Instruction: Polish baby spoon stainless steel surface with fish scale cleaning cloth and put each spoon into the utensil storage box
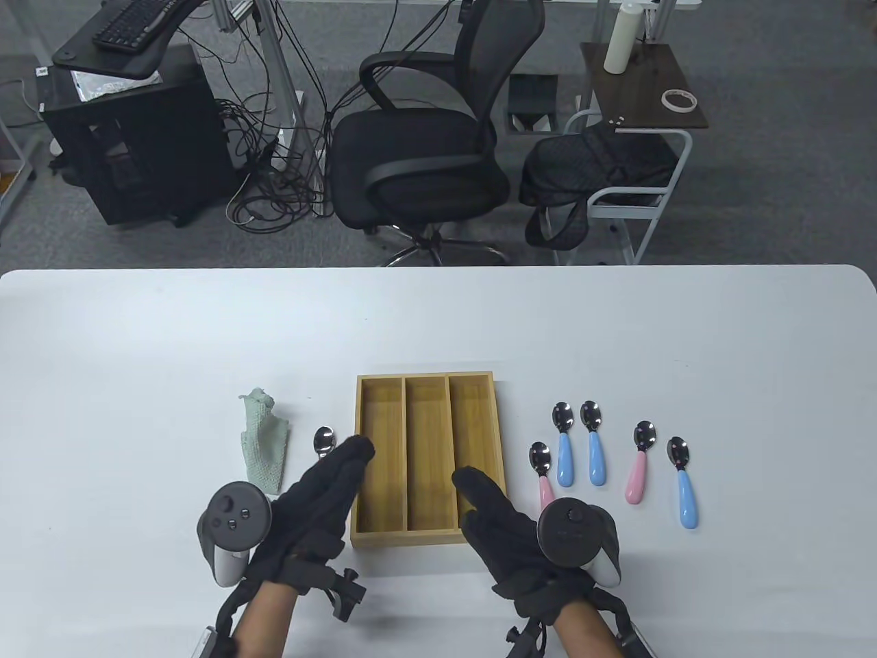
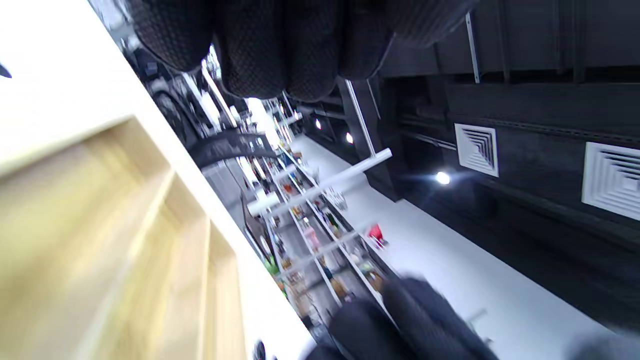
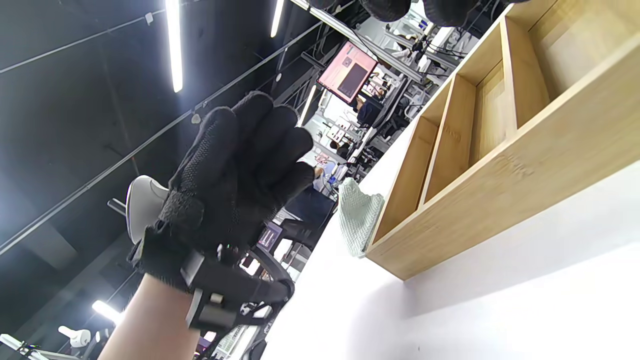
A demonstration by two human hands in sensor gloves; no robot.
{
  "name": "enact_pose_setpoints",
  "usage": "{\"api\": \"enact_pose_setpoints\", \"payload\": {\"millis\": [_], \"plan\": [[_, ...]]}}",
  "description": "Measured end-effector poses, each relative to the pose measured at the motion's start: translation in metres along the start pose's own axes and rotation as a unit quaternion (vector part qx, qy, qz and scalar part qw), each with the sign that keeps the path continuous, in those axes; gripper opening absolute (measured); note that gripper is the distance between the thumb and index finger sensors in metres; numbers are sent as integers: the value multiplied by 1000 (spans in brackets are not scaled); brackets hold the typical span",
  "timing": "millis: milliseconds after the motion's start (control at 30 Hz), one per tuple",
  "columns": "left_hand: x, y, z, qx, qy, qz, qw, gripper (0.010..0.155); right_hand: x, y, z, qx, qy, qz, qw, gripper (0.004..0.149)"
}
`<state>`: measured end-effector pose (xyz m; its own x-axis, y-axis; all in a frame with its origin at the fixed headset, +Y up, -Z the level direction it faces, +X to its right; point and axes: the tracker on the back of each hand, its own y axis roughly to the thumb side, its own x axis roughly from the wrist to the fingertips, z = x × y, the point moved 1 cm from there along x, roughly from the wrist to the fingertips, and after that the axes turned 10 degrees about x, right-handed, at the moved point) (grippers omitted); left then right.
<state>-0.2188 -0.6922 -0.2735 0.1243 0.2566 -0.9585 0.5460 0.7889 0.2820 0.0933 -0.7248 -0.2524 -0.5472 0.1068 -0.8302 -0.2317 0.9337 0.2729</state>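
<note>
While both hands hover with fingers straight and empty, the table view shows the left hand (image 1: 322,497) and right hand (image 1: 503,528) over the wooden storage box's (image 1: 425,382) near end. Cloth (image 1: 262,442) and one spoon (image 1: 323,441) lie left; five spoons (image 1: 593,445) lie right. Left wrist view: blurred box (image 2: 100,240). Right wrist view: the box's three compartments are empty, cloth (image 3: 357,220) beside it.

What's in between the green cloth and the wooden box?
One spoon lies on the table between the green cloth and the wooden box; the left hand covers its handle. The table view shows it.
</note>
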Motion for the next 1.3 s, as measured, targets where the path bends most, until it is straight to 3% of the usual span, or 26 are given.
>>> {"api": "enact_pose_setpoints", "payload": {"millis": [133,267,433,533,633,733,800,867,967,1000,1033,1100,1133,1200,1300], "plan": [[17,-16,-38,114,53,-60,990,47,0,0,0,-5,1,0,1000,81],[28,-44,-67,234,87,-156,956,58,0,0,-2,-16,7,-2,1000,81],[44,-82,-65,385,2,-271,882,73,1,1,-2,-33,9,-3,999,80],[52,-97,-52,434,-49,-300,848,84,0,2,0,-42,2,-2,999,79],[58,-107,-43,487,-67,-300,817,83,-1,2,3,-49,-8,-3,999,79],[62,-114,-36,469,-81,-302,826,76,-1,2,5,-47,-12,-3,999,79],[63,-113,-35,472,-57,-299,827,52,0,1,4,-48,-10,-7,999,78],[61,-107,-39,475,-51,-287,830,45,0,-1,4,-54,-10,-14,998,78],[53,-93,-52,412,-19,-280,867,45,1,-2,4,-56,-11,-17,998,77],[48,-86,-58,363,-7,-265,893,45,1,-2,4,-54,-11,-18,998,77],[45,-82,-62,331,0,-259,907,45,1,-2,4,-54,-12,-19,998,77],[31,-75,-69,160,21,-236,958,46,1,-2,5,-55,-17,-21,998,76],[27,-74,-69,78,16,-220,972,45,1,-2,6,-56,-19,-22,998,75],[16,-71,-63,-104,-9,-180,978,45,0,-1,9,-74,-37,-30,996,67],[3,-70,-49,-271,-27,-142,952,45,-1,-2,13,-109,-55,-40,992,56]]}}
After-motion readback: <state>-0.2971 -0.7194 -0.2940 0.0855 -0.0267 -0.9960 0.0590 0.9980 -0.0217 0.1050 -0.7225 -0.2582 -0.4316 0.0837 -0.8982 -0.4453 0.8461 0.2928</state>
